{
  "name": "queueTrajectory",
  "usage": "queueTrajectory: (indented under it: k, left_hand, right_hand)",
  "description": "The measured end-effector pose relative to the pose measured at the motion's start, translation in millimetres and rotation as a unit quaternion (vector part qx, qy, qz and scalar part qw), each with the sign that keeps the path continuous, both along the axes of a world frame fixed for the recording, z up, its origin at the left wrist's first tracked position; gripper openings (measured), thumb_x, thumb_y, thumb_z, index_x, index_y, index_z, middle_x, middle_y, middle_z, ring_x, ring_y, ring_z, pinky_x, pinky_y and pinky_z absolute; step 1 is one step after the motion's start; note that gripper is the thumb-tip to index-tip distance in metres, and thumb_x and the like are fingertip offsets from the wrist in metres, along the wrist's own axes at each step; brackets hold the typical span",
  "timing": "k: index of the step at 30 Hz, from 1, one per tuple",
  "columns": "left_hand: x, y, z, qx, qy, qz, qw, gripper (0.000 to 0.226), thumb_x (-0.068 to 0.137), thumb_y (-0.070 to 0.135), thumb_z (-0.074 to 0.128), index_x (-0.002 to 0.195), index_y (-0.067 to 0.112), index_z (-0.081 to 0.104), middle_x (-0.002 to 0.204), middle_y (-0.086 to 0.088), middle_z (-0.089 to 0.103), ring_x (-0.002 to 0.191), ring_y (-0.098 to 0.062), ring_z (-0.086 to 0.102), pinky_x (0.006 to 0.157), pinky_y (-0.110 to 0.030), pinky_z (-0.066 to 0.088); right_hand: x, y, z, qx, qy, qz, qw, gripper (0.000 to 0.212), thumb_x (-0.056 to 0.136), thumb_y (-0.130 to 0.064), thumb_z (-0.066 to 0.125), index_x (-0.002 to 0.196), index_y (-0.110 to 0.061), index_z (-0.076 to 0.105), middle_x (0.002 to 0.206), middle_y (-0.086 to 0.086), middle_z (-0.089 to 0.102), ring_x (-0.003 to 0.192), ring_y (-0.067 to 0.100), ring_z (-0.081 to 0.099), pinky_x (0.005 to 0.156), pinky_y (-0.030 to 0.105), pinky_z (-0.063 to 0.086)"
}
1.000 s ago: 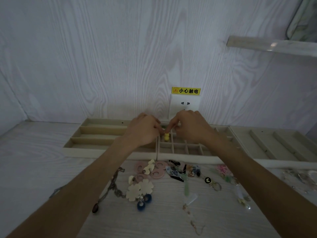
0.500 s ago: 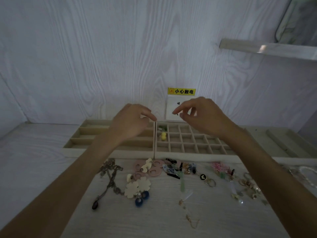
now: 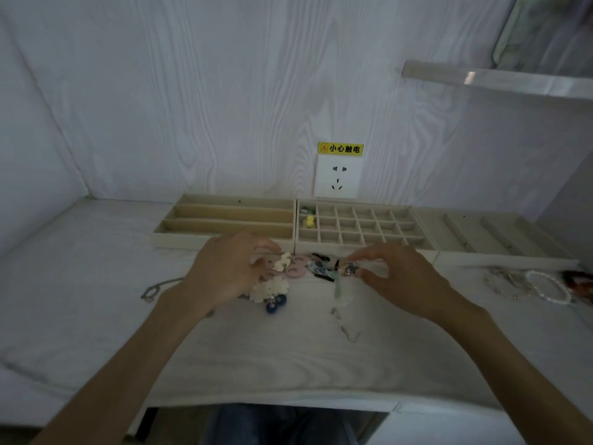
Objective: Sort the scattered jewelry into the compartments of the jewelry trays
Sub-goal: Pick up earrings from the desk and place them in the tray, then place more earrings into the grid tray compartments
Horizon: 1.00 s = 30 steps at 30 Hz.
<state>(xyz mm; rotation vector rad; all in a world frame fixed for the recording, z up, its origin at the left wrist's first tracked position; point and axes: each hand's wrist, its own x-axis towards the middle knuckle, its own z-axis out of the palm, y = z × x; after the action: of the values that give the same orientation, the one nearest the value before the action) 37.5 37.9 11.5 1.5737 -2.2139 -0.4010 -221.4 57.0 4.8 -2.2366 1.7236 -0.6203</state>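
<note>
**Both hands working the pile**

Below the grid tray [image 3: 365, 226], both hands are hovering over the scattered jewelry [image 3: 298, 268] on the bench [image 3: 288, 358]. Left hand [image 3: 224, 271] is fingering the pink rings, grip loose. Right hand [image 3: 398, 277] is narrowing thumb and finger around a small dark piece; whether it is actually holding, blur is hiding. Yellow earrings [image 3: 309, 221] are sitting in the tray's leftmost column.
</note>
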Motion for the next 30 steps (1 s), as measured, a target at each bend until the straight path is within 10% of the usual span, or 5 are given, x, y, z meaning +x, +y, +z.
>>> queueTrajectory:
  k: [6, 9, 20, 26, 30]
  left_hand:
    - [18.3, 16.7, 8.9, 0.084, -0.040, -0.009, 0.996, 0.036, 0.084, 0.017, 0.065, 0.107, 0.044, 0.058, 0.095, 0.024, 0.056, 0.088, -0.003, 0.051, 0.078, -0.021, 0.045]
    - [19.5, 20.4, 6.8, 0.134, -0.035, -0.011, 0.990, 0.044, 0.077, 0.020, 0.073, 0.113, 0.042, 0.059, 0.103, 0.017, 0.053, 0.096, -0.007, 0.053, 0.068, -0.026, 0.053]
    - [6.5, 28.1, -9.8, -0.004, -0.063, 0.011, 0.998, 0.021, 0.088, 0.048, 0.056, 0.105, 0.045, 0.067, 0.110, 0.012, 0.065, 0.103, -0.013, 0.058, 0.083, -0.029, 0.046]
    - [-2.3, 16.1, 17.3, -0.053, -0.011, 0.002, 0.999, 0.023, 0.093, 0.040, 0.052, 0.103, 0.032, 0.071, 0.097, 0.016, 0.069, 0.090, -0.004, 0.062, 0.073, -0.026, 0.048]
    - [-11.7, 4.3, 39.5, -0.053, 0.009, -0.033, 0.998, 0.022, 0.092, 0.040, 0.054, 0.098, 0.030, 0.072, 0.092, 0.010, 0.072, 0.083, -0.005, 0.063, 0.077, -0.034, 0.053]
  right_hand:
    - [52.7, 20.8, 0.2, -0.032, -0.009, 0.162, 0.986, 0.034, 0.093, -0.011, 0.053, 0.122, -0.029, 0.060, 0.122, -0.015, 0.056, 0.108, -0.004, 0.045, 0.093, 0.005, 0.032]
    - [75.8, 14.3, -2.2, -0.020, 0.064, 0.193, 0.979, 0.055, 0.089, 0.003, 0.048, 0.135, -0.028, 0.048, 0.138, -0.009, 0.049, 0.126, 0.008, 0.038, 0.101, 0.017, 0.028]
    - [64.3, 1.2, -7.7, -0.032, 0.130, 0.160, 0.978, 0.034, 0.089, -0.028, 0.060, 0.123, -0.028, 0.060, 0.128, -0.008, 0.054, 0.117, 0.013, 0.043, 0.091, 0.023, 0.032]
    - [54.8, -4.8, 4.5, 0.056, -0.039, 0.147, 0.987, 0.100, 0.072, -0.028, 0.079, 0.148, -0.032, 0.015, 0.142, -0.010, 0.038, 0.127, 0.007, 0.039, 0.103, 0.025, 0.037]
    - [66.0, -10.5, 15.5, 0.138, -0.246, 0.121, 0.952, 0.106, 0.058, -0.034, 0.085, 0.145, -0.035, 0.022, 0.135, -0.010, 0.046, 0.118, 0.004, 0.051, 0.095, 0.027, 0.048]
